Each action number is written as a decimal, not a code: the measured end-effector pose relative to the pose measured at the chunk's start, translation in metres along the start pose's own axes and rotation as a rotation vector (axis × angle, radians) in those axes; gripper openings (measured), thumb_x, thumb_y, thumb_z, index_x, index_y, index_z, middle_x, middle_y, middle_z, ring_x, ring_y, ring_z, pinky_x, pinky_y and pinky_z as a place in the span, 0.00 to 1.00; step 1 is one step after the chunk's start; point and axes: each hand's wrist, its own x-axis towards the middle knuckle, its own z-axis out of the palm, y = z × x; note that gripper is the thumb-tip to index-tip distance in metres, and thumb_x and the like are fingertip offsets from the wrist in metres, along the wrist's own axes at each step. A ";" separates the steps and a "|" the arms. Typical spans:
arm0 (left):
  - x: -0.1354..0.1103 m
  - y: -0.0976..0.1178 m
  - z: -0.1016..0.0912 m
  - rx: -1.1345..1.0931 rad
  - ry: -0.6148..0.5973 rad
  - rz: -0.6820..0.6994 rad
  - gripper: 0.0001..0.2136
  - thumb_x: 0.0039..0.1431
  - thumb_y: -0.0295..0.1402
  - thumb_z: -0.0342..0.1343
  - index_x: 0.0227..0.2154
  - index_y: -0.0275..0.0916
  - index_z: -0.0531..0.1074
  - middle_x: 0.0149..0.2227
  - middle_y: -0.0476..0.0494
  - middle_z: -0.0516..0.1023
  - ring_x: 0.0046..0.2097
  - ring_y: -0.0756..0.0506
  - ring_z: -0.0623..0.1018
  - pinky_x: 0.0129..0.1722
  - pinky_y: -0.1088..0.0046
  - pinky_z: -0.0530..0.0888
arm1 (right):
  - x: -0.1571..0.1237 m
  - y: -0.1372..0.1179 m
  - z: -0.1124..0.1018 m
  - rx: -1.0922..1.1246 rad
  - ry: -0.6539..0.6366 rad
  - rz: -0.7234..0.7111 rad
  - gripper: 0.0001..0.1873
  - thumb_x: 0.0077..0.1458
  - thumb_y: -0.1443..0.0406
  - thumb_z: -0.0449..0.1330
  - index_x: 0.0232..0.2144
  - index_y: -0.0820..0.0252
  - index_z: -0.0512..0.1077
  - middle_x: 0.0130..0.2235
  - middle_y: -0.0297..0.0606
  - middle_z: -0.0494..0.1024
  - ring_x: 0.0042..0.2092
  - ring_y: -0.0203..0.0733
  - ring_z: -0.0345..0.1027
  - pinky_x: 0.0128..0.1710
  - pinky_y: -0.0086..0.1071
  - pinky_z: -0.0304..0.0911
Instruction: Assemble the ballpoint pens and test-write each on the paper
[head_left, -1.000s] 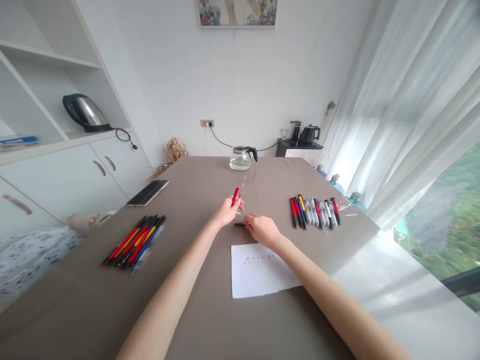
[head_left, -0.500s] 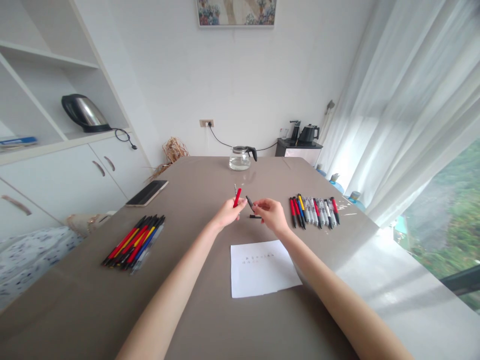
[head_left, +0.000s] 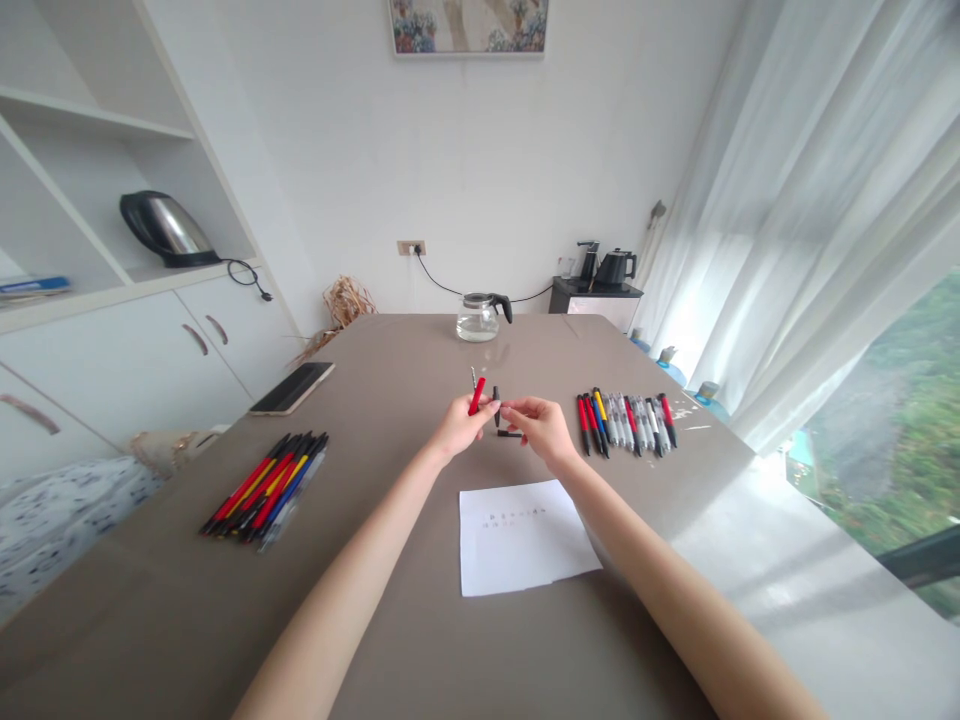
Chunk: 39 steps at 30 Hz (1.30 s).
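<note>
My left hand (head_left: 459,428) is closed around a red pen (head_left: 476,394), which points up and away with its thin tip bare. My right hand (head_left: 541,427) pinches a small black pen part (head_left: 496,405) and holds it upright beside the red pen, almost touching my left fingers. Another small black piece (head_left: 510,433) lies on the brown table (head_left: 405,360) just under my hands. A white sheet of paper (head_left: 521,535) with a short line of writing lies nearer to me.
A heap of red, black, yellow and blue pens (head_left: 264,485) lies at the left. A row of several pens (head_left: 622,421) lies at the right. A glass jug (head_left: 478,317) stands at the far edge, a dark notebook (head_left: 292,387) at the far left.
My right hand rose from the table with the black part and brought it up next to the red pen. My left hand stayed nearly in place.
</note>
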 end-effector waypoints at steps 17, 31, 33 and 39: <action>-0.001 -0.004 0.002 0.124 -0.074 -0.032 0.16 0.50 0.46 0.46 0.28 0.36 0.65 0.19 0.53 0.59 0.18 0.55 0.61 0.20 0.77 0.59 | 0.005 -0.009 -0.010 0.052 0.044 -0.146 0.19 0.43 0.58 0.56 0.37 0.63 0.66 0.27 0.36 0.70 0.28 0.35 0.65 0.16 0.23 0.60; -0.003 0.005 0.004 0.152 0.002 0.235 0.14 0.56 0.41 0.42 0.35 0.37 0.64 0.27 0.50 0.65 0.27 0.53 0.64 0.30 0.76 0.63 | -0.011 -0.051 -0.019 -0.073 -0.018 -0.456 0.14 0.48 0.59 0.53 0.35 0.59 0.72 0.32 0.38 0.68 0.32 0.35 0.64 0.21 0.25 0.63; -0.004 0.009 0.004 0.145 0.008 0.268 0.13 0.56 0.40 0.41 0.36 0.37 0.64 0.27 0.50 0.65 0.27 0.53 0.64 0.30 0.77 0.64 | -0.015 -0.058 -0.019 -0.106 -0.024 -0.494 0.13 0.49 0.60 0.52 0.35 0.58 0.72 0.32 0.37 0.68 0.32 0.35 0.64 0.21 0.25 0.63; -0.006 0.014 0.005 0.219 0.044 0.326 0.10 0.56 0.37 0.41 0.36 0.37 0.62 0.27 0.50 0.65 0.28 0.53 0.65 0.30 0.77 0.64 | -0.028 -0.076 -0.015 -0.258 -0.055 -0.659 0.11 0.51 0.66 0.51 0.36 0.56 0.71 0.32 0.36 0.70 0.33 0.33 0.65 0.26 0.25 0.62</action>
